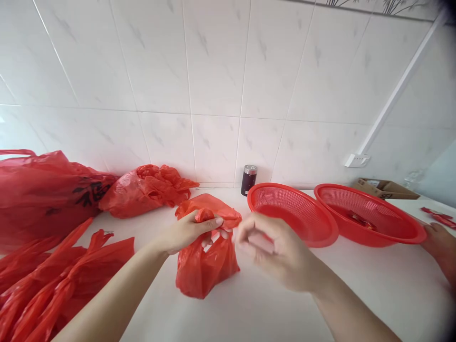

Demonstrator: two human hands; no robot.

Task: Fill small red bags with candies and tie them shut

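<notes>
Nearest, well to the near left of the dark tumbler (pixel 249 181), loose red bags (pixel 74 278) lie crumpled on the white table (pixel 270 308). The small red bag (pixel 204 275) sits nearer than the tumbler and a little to its left, its lower part bulging. The film looks thin, soft and slick; I judge it light, apt to slip or tear under a hard pull, and best held at the gathered neck. The left hand (pixel 190 232) is closed on that neck, thumb pressing the film. The right hand (pixel 285 251), nearer than the tumbler and to its right, has curled fingers with a narrow opening; it is blurred, and I cannot tell whether its fingertips pinch any film. To the tumbler's right stand 2 red baskets (pixel 281 197); the farther-right of them holds some small pieces (pixel 359 219), with another person's hand (pixel 438 243) at its rim. To the tumbler's left rest a big stuffed bag (pixel 39 199) and a bunched bag (pixel 146 190). Farther off, well right of the tumbler, is a cardboard box (pixel 397 194).
</notes>
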